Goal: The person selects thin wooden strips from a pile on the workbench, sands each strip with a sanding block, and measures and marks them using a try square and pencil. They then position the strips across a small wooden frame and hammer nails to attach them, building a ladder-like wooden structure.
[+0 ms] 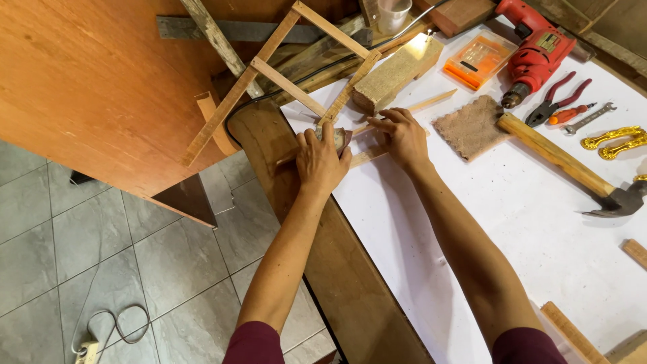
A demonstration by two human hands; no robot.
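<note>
White tabletop: left hand clamped on rough sanding pad against slatted wooden frame; right hand, beside it, fingers pressing thin strip.

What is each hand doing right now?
Left hand: closed around a small dark block.
Right hand: fingers pressed down on a thin wooden strip.

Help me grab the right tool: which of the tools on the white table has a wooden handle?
The hammer, lying right of the brown pad. Its long handle is bare wood; the drill and pliers are red.
</note>
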